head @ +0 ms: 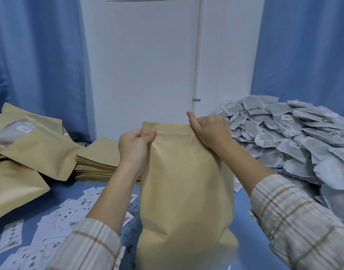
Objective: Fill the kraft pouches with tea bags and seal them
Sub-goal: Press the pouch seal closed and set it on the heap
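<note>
Plaid sleeves frame the bottom of the view, and between them a bulging kraft pouch [184,191] stands upright at the middle of the blue tabletop [243,221], its base close to the camera and blurred. Both hands hold it by the top strip: the left hand [135,147] has its grip pinching the upper left corner, thumb on the near face and fingers curled behind, while the right hand [210,131] has its grip pinching the upper right corner, thumb raised above the edge. The pouch mouth looks flat and pressed together along the strip. To the right, just beside the right forearm, lies a large heap of grey-white tea bags [295,141], some with small tags showing. To the left, a neat stack of flat empty pouches [97,162] sits behind the left wrist, and filled pouches [31,145] lie overlapping at the left edge. Printed white paper slips [66,217] are scattered on the tabletop under the left forearm. Blue curtains [36,61] flank a white door [143,61] behind.
</note>
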